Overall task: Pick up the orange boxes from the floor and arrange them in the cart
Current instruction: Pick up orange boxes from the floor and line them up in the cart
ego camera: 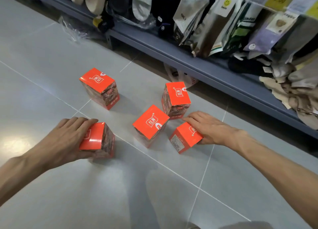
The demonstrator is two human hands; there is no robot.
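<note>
Grey tiled floor (51, 74); low blue-grey shelf (189, 56) along the far edge, hung with packaged socks (197, 17). Five orange boxes on the floor. Left hand (65, 139) wraps the near-left box (96, 139), fingers over its top, thumb under the near side: gripping. Right hand (211, 129) lies over the near-right box (185, 136), which is tilted; fingers spread across its top, grasp closing on it. Middle box (150, 123), far-right box (177, 98) and far-left box (99, 86) stand upright, untouched. Red-orange tops, white logo, dark printed sides.
</note>
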